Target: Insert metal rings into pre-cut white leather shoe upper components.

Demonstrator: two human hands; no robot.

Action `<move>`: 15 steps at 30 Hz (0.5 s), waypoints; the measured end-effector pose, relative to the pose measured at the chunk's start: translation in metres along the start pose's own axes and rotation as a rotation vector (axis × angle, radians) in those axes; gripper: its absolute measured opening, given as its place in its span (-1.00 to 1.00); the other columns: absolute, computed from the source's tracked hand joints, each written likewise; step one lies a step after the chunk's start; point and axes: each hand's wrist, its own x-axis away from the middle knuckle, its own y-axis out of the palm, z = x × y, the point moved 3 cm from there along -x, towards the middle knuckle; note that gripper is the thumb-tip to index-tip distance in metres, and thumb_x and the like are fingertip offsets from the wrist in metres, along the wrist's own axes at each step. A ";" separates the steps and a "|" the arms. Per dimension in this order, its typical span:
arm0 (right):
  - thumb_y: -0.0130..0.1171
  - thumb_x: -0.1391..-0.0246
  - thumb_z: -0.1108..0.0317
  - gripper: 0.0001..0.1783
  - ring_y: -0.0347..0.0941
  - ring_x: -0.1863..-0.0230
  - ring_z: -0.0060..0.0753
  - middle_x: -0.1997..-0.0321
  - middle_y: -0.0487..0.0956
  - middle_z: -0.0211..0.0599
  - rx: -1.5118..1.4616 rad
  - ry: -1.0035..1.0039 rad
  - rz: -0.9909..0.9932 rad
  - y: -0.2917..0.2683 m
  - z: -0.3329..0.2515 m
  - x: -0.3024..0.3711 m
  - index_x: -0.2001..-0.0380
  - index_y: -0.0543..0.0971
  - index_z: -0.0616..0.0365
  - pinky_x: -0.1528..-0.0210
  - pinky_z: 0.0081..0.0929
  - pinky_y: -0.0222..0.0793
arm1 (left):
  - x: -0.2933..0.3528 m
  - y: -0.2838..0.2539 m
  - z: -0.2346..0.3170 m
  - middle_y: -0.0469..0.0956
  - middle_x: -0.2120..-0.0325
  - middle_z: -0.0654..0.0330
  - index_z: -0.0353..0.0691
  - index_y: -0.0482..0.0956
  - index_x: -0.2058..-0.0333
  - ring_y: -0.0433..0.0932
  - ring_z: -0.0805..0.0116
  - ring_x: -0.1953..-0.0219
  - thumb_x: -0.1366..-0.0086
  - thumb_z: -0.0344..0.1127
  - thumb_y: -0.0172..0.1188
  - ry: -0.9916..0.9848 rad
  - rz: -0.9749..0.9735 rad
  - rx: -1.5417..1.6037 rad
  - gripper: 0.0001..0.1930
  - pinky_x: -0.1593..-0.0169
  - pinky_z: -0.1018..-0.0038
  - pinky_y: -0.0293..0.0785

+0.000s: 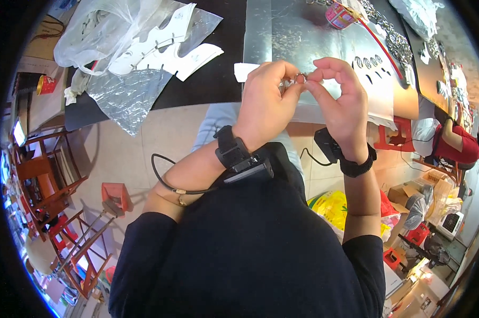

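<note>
Over the near edge of the metal-topped table, my two hands meet around a small shiny ring-shaped piece (300,78). My left hand (266,100) is closed, with thumb and forefinger pinching it. My right hand (341,100) has its thumb and forefinger tips against the same piece, while its other fingers curl loosely above. Fingertips cover much of the piece, so its exact kind is unclear. Just right of my right hand lie several oval metal rings (368,62) and small dark curved pieces (377,76). A white piece of paper (245,71) is beside my left hand.
White cut-out cards (197,57) and clear plastic bags (104,40) cover the table's left part. Toward the far right are a pink tin (340,16), a long red stick (380,45) and metal chains (400,45). Another person in red (457,140) sits at right.
</note>
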 end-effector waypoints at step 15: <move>0.13 0.14 0.55 -0.68 0.38 0.23 -0.38 0.44 0.53 -0.41 0.245 0.041 0.150 0.018 0.001 0.014 0.24 0.40 0.11 0.07 -0.42 0.06 | -0.006 -0.006 0.003 0.51 0.57 0.18 -0.27 0.52 0.47 0.48 0.41 0.55 0.04 -0.41 0.27 0.155 0.064 -0.147 -0.86 0.48 0.54 0.35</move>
